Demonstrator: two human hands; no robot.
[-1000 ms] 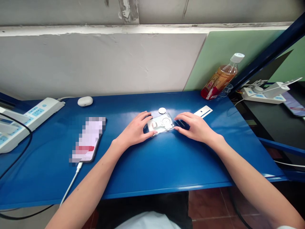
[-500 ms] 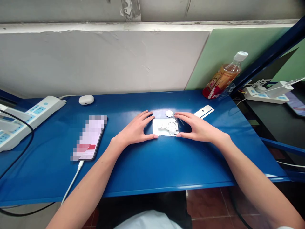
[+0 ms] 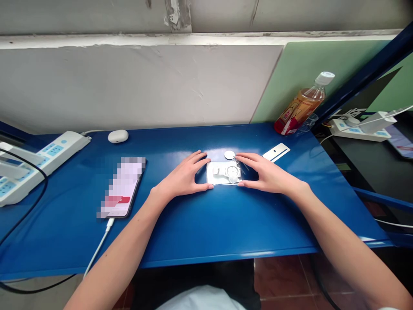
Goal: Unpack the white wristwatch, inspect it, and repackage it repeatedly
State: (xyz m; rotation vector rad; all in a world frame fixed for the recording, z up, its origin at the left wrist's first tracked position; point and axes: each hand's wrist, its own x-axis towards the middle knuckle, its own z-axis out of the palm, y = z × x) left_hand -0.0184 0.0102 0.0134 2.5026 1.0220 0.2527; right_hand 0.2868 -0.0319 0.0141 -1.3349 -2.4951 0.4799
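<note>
While both hands rest on the blue tabletop (image 3: pixel 200 224), the left hand (image 3: pixel 183 178) lies with fingers spread and loose, its thumb tip touching the left edge of a small clear plastic packet (image 3: pixel 223 173) and its fingertips arched toward the packet's upper left corner. It grips nothing; it only steadies the edge. At three o'clock from the packet the right hand (image 3: pixel 269 175) mirrors it, thumb against the lower right corner and index finger reaching over the top edge, likewise unclenched and merely bracing.

The packet lies flat near the tabletop's centre, between the two hands. Inside it show pale small parts, one of them round; what they are is hard to tell under the glare on the plastic. By the look of it the packet is light, thin, flexible and slick, so it would likely skid on the smooth paint if pushed. Pinching a corner or an edge seam between thumb and forefinger seems the surest hold.

Just at twelve o'clock from the packet sits a small white disc (image 3: pixel 229 154), close to the right index fingertip. At two o'clock lies a white strip with a hole (image 3: pixel 276 152), and farther that way a bottle of amber drink (image 3: pixel 302 104) leans against the green panel. At nine o'clock from the left hand lies a smartphone (image 3: pixel 122 187) on a white charging cable (image 3: pixel 97 249); beyond it, at ten o'clock, are a white earbud case (image 3: pixel 118 136) and a power strip (image 3: pixel 38 161).
</note>
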